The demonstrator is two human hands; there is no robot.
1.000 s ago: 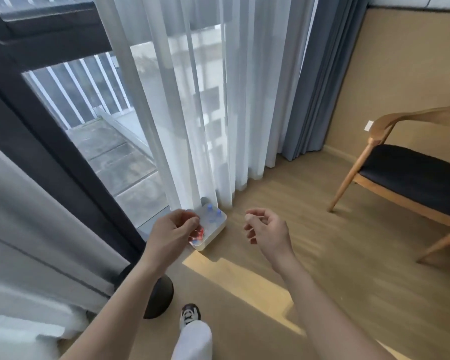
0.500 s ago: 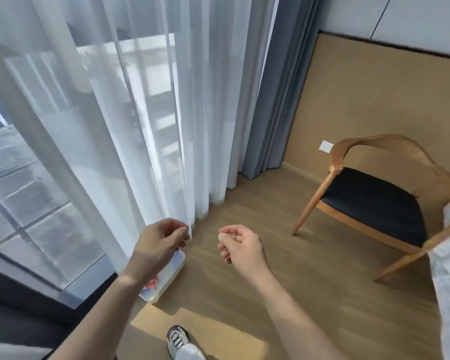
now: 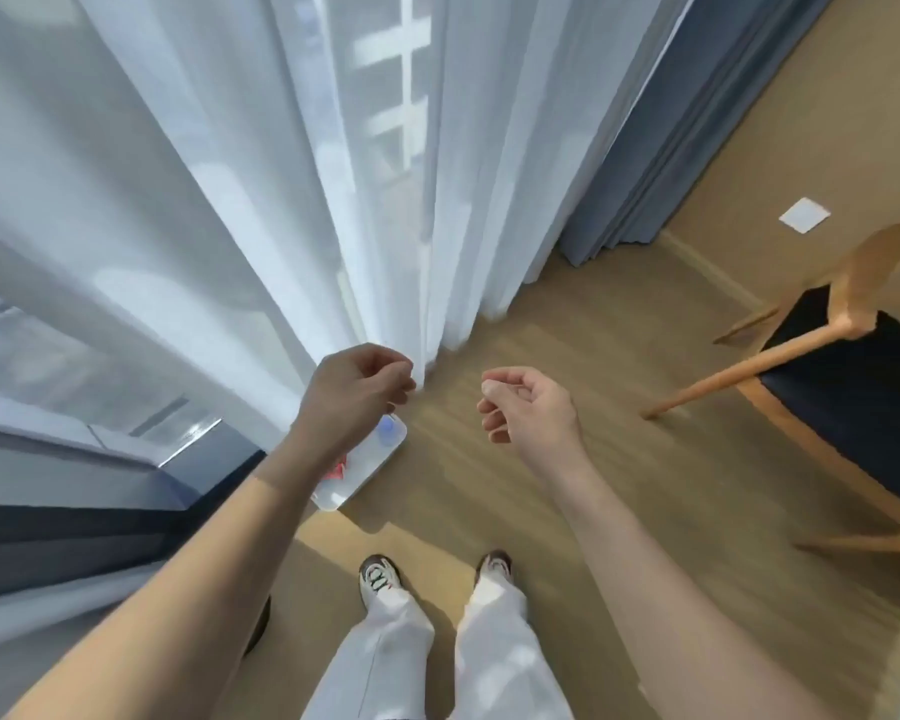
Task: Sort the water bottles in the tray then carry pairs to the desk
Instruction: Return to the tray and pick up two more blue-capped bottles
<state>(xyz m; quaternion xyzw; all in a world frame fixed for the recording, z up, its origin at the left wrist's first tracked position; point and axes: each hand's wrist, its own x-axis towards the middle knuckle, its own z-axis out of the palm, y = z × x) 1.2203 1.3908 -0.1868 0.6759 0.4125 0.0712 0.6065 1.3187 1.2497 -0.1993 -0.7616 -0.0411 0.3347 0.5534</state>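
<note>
A white tray (image 3: 372, 467) lies on the wood floor at the foot of the sheer curtain, mostly hidden behind my left forearm. A blue bottle cap (image 3: 387, 432) and a red label (image 3: 336, 470) show in it; the bottles themselves are blurred. My left hand (image 3: 354, 392) hovers above the tray with fingers curled and nothing in it. My right hand (image 3: 528, 410) hangs to the right of the tray over bare floor, fingers loosely curled, holding nothing.
A white sheer curtain (image 3: 281, 200) and a blue drape (image 3: 645, 163) hang ahead. A wooden chair with a dark seat (image 3: 853, 387) stands at the right. My feet (image 3: 380, 579) are just behind the tray. A dark window frame (image 3: 74, 532) runs along the left.
The view has moved closer and tilted down toward the tray and my feet. Both hands keep their curled pose and hold nothing throughout.
</note>
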